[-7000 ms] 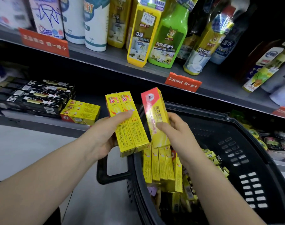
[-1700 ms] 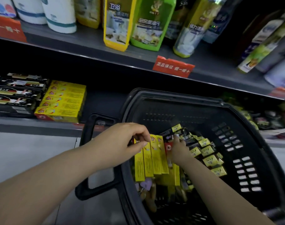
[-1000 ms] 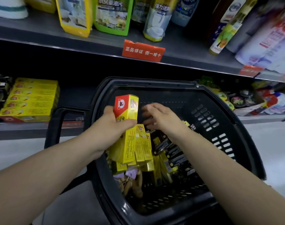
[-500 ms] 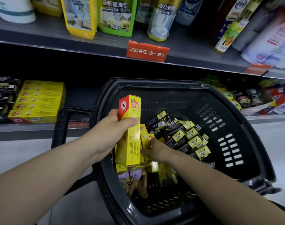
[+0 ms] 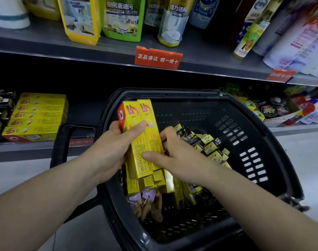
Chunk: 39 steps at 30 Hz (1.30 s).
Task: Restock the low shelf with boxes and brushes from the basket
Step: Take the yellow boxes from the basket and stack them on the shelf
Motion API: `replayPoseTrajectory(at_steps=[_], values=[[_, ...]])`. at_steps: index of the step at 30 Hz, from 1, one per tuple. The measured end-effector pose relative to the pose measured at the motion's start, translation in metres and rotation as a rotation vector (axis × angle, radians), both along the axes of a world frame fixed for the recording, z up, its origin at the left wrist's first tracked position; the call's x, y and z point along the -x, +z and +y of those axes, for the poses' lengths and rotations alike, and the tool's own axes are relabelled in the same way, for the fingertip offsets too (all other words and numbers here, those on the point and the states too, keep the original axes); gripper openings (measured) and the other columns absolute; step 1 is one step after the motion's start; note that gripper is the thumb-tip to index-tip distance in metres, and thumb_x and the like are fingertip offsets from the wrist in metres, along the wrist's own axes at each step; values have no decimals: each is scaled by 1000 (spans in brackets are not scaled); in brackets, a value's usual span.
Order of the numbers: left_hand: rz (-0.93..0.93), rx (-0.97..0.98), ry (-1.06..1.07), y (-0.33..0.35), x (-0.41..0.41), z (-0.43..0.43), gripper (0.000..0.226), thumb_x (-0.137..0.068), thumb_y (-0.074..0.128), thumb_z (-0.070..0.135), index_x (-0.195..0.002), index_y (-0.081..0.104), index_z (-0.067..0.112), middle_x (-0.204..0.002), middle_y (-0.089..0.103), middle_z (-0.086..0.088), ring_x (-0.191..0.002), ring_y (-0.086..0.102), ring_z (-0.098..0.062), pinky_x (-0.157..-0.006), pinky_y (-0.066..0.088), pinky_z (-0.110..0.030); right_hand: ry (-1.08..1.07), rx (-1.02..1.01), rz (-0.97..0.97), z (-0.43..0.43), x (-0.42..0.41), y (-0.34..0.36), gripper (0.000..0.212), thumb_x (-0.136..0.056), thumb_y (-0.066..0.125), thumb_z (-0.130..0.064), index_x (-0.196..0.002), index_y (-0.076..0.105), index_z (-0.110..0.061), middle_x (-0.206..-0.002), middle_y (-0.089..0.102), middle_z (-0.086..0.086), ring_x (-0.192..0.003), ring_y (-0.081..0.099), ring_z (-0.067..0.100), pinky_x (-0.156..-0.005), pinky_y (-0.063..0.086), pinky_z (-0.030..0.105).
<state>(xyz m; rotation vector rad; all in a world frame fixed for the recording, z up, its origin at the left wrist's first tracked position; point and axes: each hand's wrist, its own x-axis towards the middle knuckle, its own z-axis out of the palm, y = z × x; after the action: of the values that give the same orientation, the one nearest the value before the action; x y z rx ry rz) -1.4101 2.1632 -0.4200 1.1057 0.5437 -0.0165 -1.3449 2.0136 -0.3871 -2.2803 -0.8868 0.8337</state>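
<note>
At frame centre, the left hand (image 5: 113, 151) gripped two yellow boxes (image 5: 142, 140) upright above the black basket (image 5: 245, 160), thumb across their faces. The right hand (image 5: 176, 156) pinched the right-hand box's lower edge. More yellow boxes lay stacked on the low shelf (image 5: 28, 149) at middle left.

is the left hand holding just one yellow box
No, the left hand grips two long yellow cardboard boxes side by side above the black plastic basket.
</note>
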Motion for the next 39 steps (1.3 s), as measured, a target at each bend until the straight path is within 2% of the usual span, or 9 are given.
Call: replayPoseTrajectory(at_steps=[3, 8, 11, 14, 19, 21, 29, 34, 39], values=[[28, -66, 36, 3, 1, 1, 67, -57, 76, 28, -118, 52, 17, -98, 73, -3, -84, 72, -17, -66, 55, -32, 39, -75, 153, -4, -15, -2, 45, -85, 46, -61, -115, 37, -28, -98, 61, -12, -88, 59, -4, -75, 50, 22], [45, -56, 50, 8, 2, 6, 24, -77, 70, 8, -98, 63, 19, -79, 75, 2, -71, 72, -13, -60, 52, -29, -157, 116, 19, -15, -54, -42, 32, -95, 43, -45, -113, 53, -21, -113, 63, 3, -104, 59, 21, -91, 48, 39], [67, -48, 67, 10, 5, 8, 26, -76, 70, 5, -98, 64, 18, -77, 75, 1, -68, 72, -14, -62, 50, -32, -5, 564, 2, -18, -52, -84, 67, -94, 47, -48, -143, 27, -6, -136, 48, 13, -110, 54, 25, -85, 44, 32], [63, -17, 97, 12, 8, 10, 24, -75, 69, 3, -93, 65, 18, -71, 74, 2, -63, 71, -12, -62, 48, -32, 8, 602, 74, -9, -36, -113, 86, -94, 43, -51, -148, -2, -2, -151, 28, 16, -129, 43, 30, -93, 39, 31], [71, 25, 97, 13, 11, 14, 34, -73, 70, 5, -105, 65, 14, -76, 75, -1, -66, 72, -14, -61, 50, -32, -211, 511, 246, -1, -27, -128, 60, -99, 42, -30, -143, 17, 3, -105, 57, 14, -84, 58, 22, -63, 42, 29], [73, 37, 85, 13, 12, 14, 37, -72, 71, 7, -108, 65, 13, -79, 75, -2, -68, 72, -15, -61, 51, -31, -264, 540, 199, -4, -31, -121, 41, -99, 43, -21, -131, 37, 3, -108, 56, 16, -89, 59, 25, -71, 49, 34], [45, 98, 138, 12, 8, 13, 40, -75, 71, 11, -113, 62, 16, -82, 76, -1, -70, 72, -14, -60, 50, -29, -456, -314, 130, -3, -28, -14, 32, -67, 61, -46, -81, 48, -20, -75, 59, -6, -69, 59, 6, -64, 47, 31], [11, 93, 153, 14, 9, 13, 44, -71, 74, 15, -113, 62, 20, -87, 76, 1, -74, 72, -13, -49, 53, -23, -297, -344, 301, 1, -4, -4, 56, -63, 79, -41, -102, 44, -21, -109, 65, 6, -100, 63, 27, -88, 52, 48], [-18, 24, 101, 18, 14, 16, 65, -48, 77, 31, -111, 63, 22, -91, 75, 2, -79, 72, -14, -58, 53, -27, -275, -425, 395, 4, -2, -6, 72, -65, 79, -29, -125, 39, -32, -118, 60, -9, -104, 62, 10, -82, 55, 30]])
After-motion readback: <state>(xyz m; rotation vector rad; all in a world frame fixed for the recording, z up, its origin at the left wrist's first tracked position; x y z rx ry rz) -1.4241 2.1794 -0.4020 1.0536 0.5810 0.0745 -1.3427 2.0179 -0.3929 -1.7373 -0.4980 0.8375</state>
